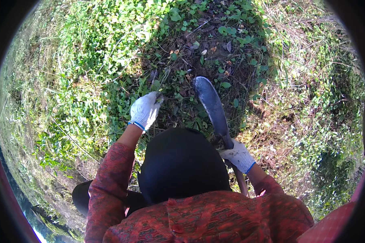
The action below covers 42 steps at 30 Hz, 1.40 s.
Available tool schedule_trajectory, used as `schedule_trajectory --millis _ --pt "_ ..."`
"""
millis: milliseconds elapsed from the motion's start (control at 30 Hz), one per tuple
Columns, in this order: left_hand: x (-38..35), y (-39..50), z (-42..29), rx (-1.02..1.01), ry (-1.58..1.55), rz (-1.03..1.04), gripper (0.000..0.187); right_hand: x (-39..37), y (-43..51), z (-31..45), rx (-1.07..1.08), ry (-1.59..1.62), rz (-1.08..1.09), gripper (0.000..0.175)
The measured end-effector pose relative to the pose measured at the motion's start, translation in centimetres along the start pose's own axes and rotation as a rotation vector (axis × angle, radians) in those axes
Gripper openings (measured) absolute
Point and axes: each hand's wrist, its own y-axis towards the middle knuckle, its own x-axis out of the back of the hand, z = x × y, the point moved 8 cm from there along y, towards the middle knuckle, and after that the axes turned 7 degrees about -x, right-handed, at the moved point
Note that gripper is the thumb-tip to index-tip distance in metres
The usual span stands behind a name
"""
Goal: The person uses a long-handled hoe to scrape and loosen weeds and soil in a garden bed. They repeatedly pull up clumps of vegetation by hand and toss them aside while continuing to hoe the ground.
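My left hand, in a white knitted glove with a blue cuff edge, is low over the weeds. Its fingers are closed on a small bit of greenery, partly hidden by the glove. On the right, my right hand, in a soiled glove of the same kind, grips a tool with a long curved metal blade near where the blade meets the handle. The blade points up and slightly left over shaded soil with leaves and creeping plants. Below the hand runs the wooden-looking handle.
A large black rounded form stands between my forearms, and another dark rounded form is at lower left. Dense leafy ground cover spreads at upper left. Dry stems and bare reddish soil lie on the right.
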Motion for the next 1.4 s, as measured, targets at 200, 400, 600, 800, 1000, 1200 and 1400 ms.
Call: schedule_trajectory --millis 200,400,600,800,1000,1200,1400 --pt "0.6 0.1 -0.7 0.215 -0.466 -0.049 0.039 6.5 0.6 5.6 0.251 0.582 -0.200 0.024" --pt "1.8 1.6 -2.8 0.151 -0.441 -0.077 0.037 -0.9 2.8 -0.7 0.287 -0.274 -0.087 0.031" --pt "-0.7 -3.7 8.2 0.405 -0.625 -0.381 0.030 -0.6 0.5 3.0 0.159 -0.090 -0.004 0.033" --pt "-1.3 -2.2 4.5 0.344 -0.213 -0.148 0.101 8.8 1.6 11.7 0.374 0.532 -0.318 0.024" --pt "-1.5 -1.8 2.0 0.186 -0.014 0.233 0.049 -0.7 6.5 7.2 0.359 -0.330 -0.102 0.034" --pt "2.4 -7.6 8.6 0.458 -0.518 0.125 0.035 1.0 0.5 8.9 0.095 0.049 0.102 0.031" --pt "3.7 -7.1 4.3 0.148 -0.717 0.063 0.023 5.0 6.5 12.5 0.265 0.195 -0.144 0.027"
